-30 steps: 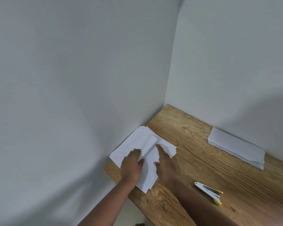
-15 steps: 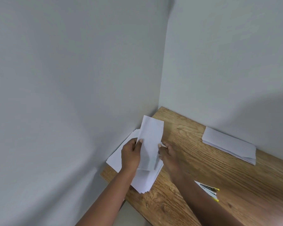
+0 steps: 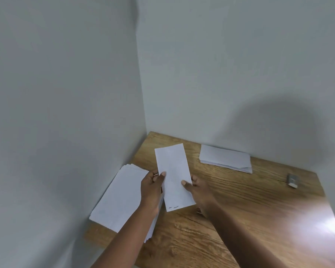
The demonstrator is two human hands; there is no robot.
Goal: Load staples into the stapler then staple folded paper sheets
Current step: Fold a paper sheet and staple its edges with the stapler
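Folded sheet (image 3: 173,176): thin white paper, lifted between both hands, two staples near its lower edge, so likely done.
Left hand (image 3: 152,187): pinching the sheet's left edge.
Right hand (image 3: 196,187): pinching its right edge, steadying it.
Unfolded stack (image 3: 120,194): flat, under the left hand.
Folded pile (image 3: 225,158): beyond the right hand, probably its destination.
Stapler: not visible.

A plain desk corner in what looks like an office or study nook: a wood-grain desk (image 3: 240,209) is pushed into the meeting of two bare pale walls (image 3: 66,93), with stacks of white paper (image 3: 120,194) on it.
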